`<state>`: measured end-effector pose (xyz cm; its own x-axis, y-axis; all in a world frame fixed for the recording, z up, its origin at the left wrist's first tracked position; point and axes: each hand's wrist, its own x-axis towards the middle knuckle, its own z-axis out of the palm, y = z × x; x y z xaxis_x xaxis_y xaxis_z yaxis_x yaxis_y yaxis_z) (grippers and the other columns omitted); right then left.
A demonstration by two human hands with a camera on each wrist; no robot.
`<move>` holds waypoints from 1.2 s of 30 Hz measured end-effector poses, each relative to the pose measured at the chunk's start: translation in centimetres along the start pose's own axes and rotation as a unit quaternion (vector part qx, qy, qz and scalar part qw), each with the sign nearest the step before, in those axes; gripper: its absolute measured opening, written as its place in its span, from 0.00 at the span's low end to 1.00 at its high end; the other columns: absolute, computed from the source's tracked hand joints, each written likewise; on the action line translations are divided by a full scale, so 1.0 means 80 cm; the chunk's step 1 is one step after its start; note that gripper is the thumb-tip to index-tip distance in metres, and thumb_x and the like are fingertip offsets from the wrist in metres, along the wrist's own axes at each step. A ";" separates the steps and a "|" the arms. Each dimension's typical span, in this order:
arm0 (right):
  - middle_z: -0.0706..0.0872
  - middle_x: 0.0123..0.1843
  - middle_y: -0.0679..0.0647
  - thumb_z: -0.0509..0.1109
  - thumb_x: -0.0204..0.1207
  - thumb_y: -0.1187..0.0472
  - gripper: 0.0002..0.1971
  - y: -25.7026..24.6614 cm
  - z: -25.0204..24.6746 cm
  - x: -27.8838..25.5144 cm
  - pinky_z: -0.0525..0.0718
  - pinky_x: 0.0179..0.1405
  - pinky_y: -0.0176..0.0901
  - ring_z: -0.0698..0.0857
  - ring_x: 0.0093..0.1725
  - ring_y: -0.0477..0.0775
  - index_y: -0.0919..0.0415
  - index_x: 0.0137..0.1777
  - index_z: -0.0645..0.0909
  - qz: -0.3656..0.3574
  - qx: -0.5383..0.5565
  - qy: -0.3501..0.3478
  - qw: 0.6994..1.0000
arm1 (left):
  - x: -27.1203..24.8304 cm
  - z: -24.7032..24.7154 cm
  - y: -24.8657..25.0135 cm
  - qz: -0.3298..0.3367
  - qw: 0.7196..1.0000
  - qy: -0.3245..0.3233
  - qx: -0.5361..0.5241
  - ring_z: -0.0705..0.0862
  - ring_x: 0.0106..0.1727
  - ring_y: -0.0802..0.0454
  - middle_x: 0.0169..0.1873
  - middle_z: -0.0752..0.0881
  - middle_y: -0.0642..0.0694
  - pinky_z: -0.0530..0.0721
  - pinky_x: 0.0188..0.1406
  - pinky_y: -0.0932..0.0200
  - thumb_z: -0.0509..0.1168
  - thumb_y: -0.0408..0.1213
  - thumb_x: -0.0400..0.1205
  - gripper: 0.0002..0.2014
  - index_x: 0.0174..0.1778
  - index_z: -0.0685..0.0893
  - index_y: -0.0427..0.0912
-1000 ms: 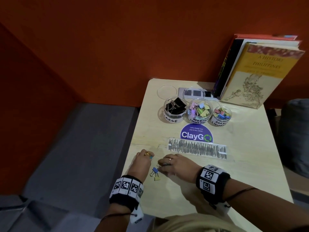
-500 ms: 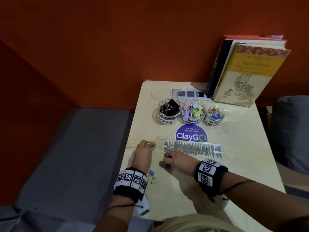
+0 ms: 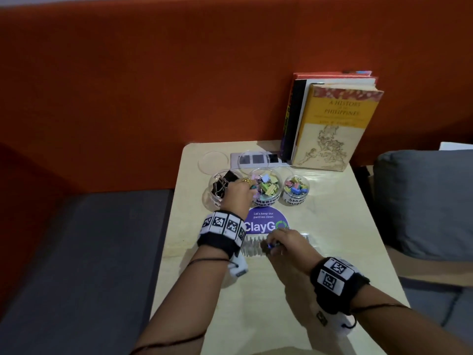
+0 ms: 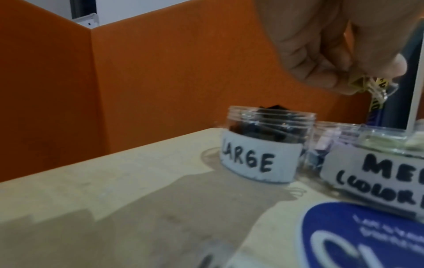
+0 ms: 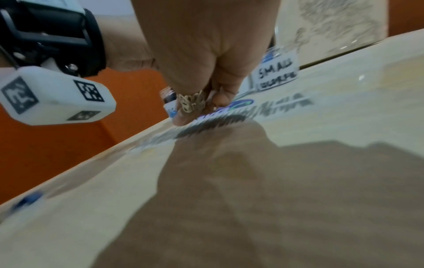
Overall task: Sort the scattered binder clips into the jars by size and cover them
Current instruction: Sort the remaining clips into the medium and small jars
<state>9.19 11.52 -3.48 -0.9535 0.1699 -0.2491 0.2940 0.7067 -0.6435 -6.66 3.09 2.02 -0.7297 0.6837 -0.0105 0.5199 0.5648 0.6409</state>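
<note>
Three open clear jars stand in a row: large (image 3: 218, 187) (image 4: 263, 145) with black clips, medium (image 3: 267, 187) (image 4: 367, 163) and small (image 3: 296, 189) (image 5: 276, 72) with coloured clips. My left hand (image 3: 249, 190) (image 4: 367, 78) hovers over the near rim of the medium jar, fingers curled, pinching a yellow clip (image 4: 362, 84). My right hand (image 3: 271, 244) (image 5: 195, 108) is low over the table in front of the jars, fingers curled round a small blue clip (image 3: 268, 245). Another blue clip (image 5: 27, 201) lies blurred near the table's left edge.
Clear lids (image 3: 213, 162) (image 3: 254, 160) lie behind the jars by a grey socket plate (image 3: 275, 160). Books (image 3: 332, 124) lean on the orange wall at back right. A ClayGo sticker (image 3: 266, 224) and a printed strip (image 3: 252, 248) are on the table (image 3: 332, 252). A grey cushion (image 3: 422, 201) is right.
My left hand left the near left of the table and moved up to the medium jar with the yellow clip. My right hand shifted forward past the printed strip, holding a blue clip.
</note>
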 end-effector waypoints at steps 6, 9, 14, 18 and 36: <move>0.80 0.40 0.50 0.72 0.67 0.75 0.10 0.027 -0.059 0.018 0.71 0.37 0.26 0.78 0.40 0.50 0.64 0.46 0.82 0.008 0.031 0.180 0.983 | 0.063 0.016 0.017 -0.044 0.999 -0.014 0.019 0.83 0.61 0.40 0.58 0.86 0.34 0.80 0.65 0.50 0.64 0.34 0.82 0.14 0.61 0.85 0.33; 0.79 0.40 0.51 0.73 0.68 0.73 0.08 0.033 -0.086 0.033 0.70 0.37 0.35 0.76 0.39 0.52 0.68 0.46 0.82 0.030 0.053 0.235 0.970 | 0.068 0.024 0.008 -0.032 0.998 -0.033 0.033 0.85 0.58 0.40 0.56 0.87 0.33 0.82 0.62 0.49 0.63 0.32 0.83 0.13 0.58 0.86 0.30; 0.78 0.40 0.52 0.73 0.68 0.72 0.08 0.046 -0.108 0.062 0.67 0.33 0.26 0.75 0.41 0.53 0.68 0.47 0.82 0.062 0.073 0.268 0.959 | 0.068 0.025 -0.011 -0.019 0.997 -0.044 0.061 0.84 0.60 0.39 0.61 0.83 0.32 0.82 0.63 0.52 0.60 0.20 0.81 0.15 0.62 0.83 0.27; 0.80 0.42 0.58 0.71 0.70 0.71 0.08 0.048 -0.115 0.080 0.61 0.34 0.37 0.74 0.43 0.54 0.67 0.49 0.81 0.069 0.046 0.291 0.953 | 0.071 0.021 -0.021 0.021 0.992 -0.055 0.110 0.76 0.66 0.43 0.65 0.79 0.40 0.78 0.65 0.53 0.62 0.22 0.80 0.17 0.64 0.82 0.33; 0.75 0.66 0.60 0.63 0.78 0.56 0.14 -0.020 -0.125 0.187 0.72 0.63 0.55 0.69 0.68 0.61 0.57 0.61 0.82 -0.007 -0.331 0.037 0.943 | 0.064 0.015 -0.006 -0.009 0.930 -0.151 0.336 0.65 0.72 0.40 0.75 0.69 0.45 0.67 0.70 0.44 0.57 0.56 0.81 0.23 0.60 0.85 0.43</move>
<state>-6.23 19.78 1.09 -0.9661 0.1879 -0.1772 0.1990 0.9789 -0.0470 -10.07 6.88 0.75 -0.6358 0.7129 -0.2959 0.7428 0.6693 0.0164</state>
